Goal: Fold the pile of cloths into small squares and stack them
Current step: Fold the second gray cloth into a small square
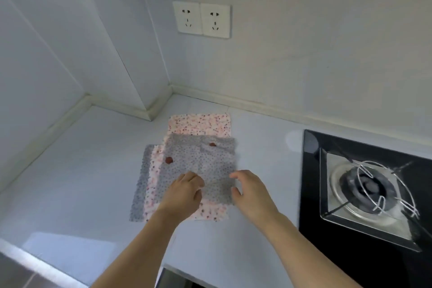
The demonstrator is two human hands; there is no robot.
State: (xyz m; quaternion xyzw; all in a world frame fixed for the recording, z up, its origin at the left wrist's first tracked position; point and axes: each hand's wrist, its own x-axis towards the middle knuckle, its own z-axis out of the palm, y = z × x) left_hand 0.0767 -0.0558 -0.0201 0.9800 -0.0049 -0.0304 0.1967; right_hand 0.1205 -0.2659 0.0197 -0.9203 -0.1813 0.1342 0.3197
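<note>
Several thin dotted grey and pink-speckled cloths (196,161) overlapping flat on pale grey desk (81,170) beside black glass gas hob (364,192), left hand (184,192) pinching topmost grey cloth's near fold, right hand (250,190) spread, released, at its right edge.

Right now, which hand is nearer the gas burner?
Right. The right hand hovers at the top grey cloth's right edge, on the gas burner's side; the left hand rests on that cloth, farther away.

Soft, even, dim light; faint glare on the counter (70,248) at 7 o'clock; edges bend; hands slightly motion-blurred.
</note>
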